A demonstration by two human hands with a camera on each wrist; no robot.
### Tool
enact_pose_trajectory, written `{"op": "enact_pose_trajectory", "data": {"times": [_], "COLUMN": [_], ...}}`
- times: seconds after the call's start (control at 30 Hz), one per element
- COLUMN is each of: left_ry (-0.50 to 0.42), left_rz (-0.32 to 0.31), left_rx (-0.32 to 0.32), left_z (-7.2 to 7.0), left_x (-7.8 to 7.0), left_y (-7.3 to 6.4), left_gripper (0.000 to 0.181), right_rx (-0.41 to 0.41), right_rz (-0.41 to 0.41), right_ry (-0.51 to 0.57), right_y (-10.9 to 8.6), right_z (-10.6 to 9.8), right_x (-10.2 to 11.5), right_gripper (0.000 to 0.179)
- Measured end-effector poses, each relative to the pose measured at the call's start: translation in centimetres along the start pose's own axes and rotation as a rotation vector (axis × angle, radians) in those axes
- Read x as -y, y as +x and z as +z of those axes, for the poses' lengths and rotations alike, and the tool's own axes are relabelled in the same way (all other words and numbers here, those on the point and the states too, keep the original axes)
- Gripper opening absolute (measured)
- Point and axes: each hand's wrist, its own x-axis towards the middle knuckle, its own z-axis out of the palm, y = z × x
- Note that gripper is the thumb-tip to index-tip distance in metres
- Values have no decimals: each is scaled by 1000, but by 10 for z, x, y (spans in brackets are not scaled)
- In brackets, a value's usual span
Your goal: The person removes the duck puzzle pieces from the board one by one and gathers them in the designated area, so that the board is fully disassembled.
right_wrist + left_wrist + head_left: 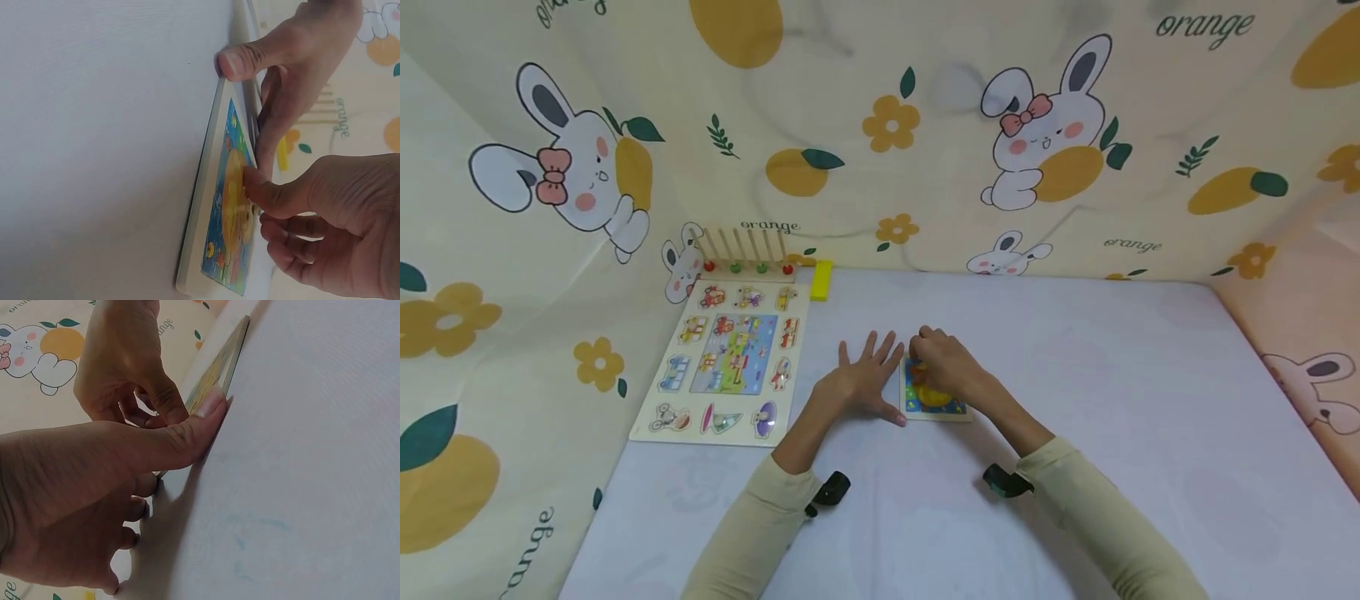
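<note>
A small square picture puzzle [934, 414] with a blue border and a yellow-orange figure lies flat on the table. My right hand [951, 362] is over its far part, thumb and curled fingers at a yellow puzzle piece [232, 194]; the fingertips partly hide that piece. In the right wrist view the right thumb [269, 190] touches the figure. My left hand [868, 379] rests on the table left of the puzzle, its fingers spread. The left thumb [206, 419] lies against the puzzle's near left corner.
A large pegged puzzle board [797, 358] with vehicle pieces lies to the left. Behind it stands a wooden rack [748, 271] with thin upright sticks and red and green beads. A yellow block [822, 281] sits beside the rack. Printed cloth [850, 225] hangs along the back edge.
</note>
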Motion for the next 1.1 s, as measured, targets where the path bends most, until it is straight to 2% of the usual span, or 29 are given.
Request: {"op": "enact_pose_trajectory", "data": {"times": [0.17, 0.37, 0.47, 0.6, 0.73, 0.9, 1.1], "left_ry": [0, -13, -15, -13, -32, -42, -49], "left_rz": [-8, -11, -14, -9, 7, 7, 10], "left_rx": [8, 13, 14, 18, 12, 5, 7], "left_z": [-2, -3, -2, -1, -1, 1, 3], "left_x": [1, 2, 2, 3, 3, 2, 1], "left_y": [0, 1, 2, 3, 3, 3, 3], "left_gripper": [124, 123, 123, 124, 125, 126, 127], "right_rx": [-80, -86, -72, -54, -151, -262, -274], "right_rz": [-37, -38, -31, 66, 154, 218, 310], "right_ry": [-1, 21, 89, 276, 410, 440, 427], "right_y": [-1, 0, 0, -1, -6, -14, -25], "right_z": [1, 0, -1, -15, -42, -77, -91], "right_x": [0, 1, -1, -8, -25, -55, -88], "right_gripper": [39, 38, 31, 19, 14, 13, 13]}}
